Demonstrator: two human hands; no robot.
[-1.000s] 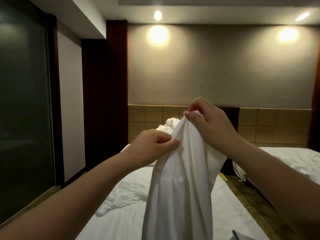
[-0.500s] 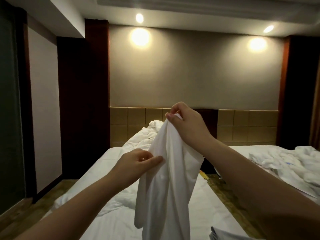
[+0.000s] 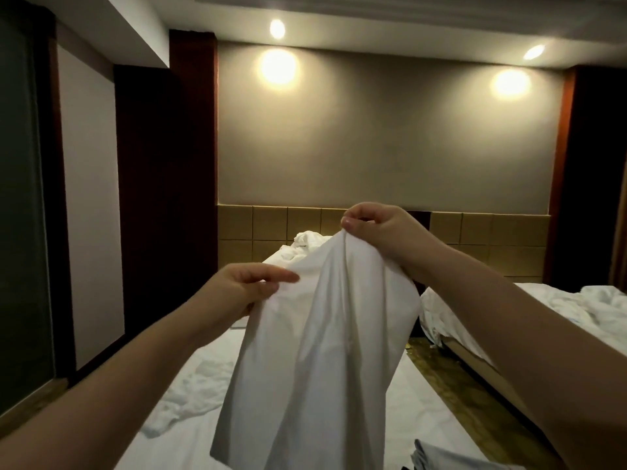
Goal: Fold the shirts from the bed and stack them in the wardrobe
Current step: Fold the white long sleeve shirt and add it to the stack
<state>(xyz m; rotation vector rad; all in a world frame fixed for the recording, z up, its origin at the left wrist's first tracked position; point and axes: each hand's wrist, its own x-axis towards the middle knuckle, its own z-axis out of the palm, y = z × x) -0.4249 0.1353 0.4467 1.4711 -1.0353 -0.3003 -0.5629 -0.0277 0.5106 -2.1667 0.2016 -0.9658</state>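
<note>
In the head view, a white shirt (image 3: 322, 351) of thin, smooth cloth is held up in the air above the near bed (image 3: 424, 418), hanging in long soft vertical folds. The bed is covered by a white sheet, with crumpled white bedding (image 3: 190, 398) lying on its left side and more heaped by the padded, square-panelled tan headboard (image 3: 271, 228). A second bed (image 3: 559, 310) with rumpled white linen is seen at right. The shirt's upper edge is pinched by the right hand (image 3: 383, 232), raised higher with fingers curled downward. A lower part of that edge is gripped by the left hand (image 3: 244, 290), forefinger extended along the cloth.
</note>
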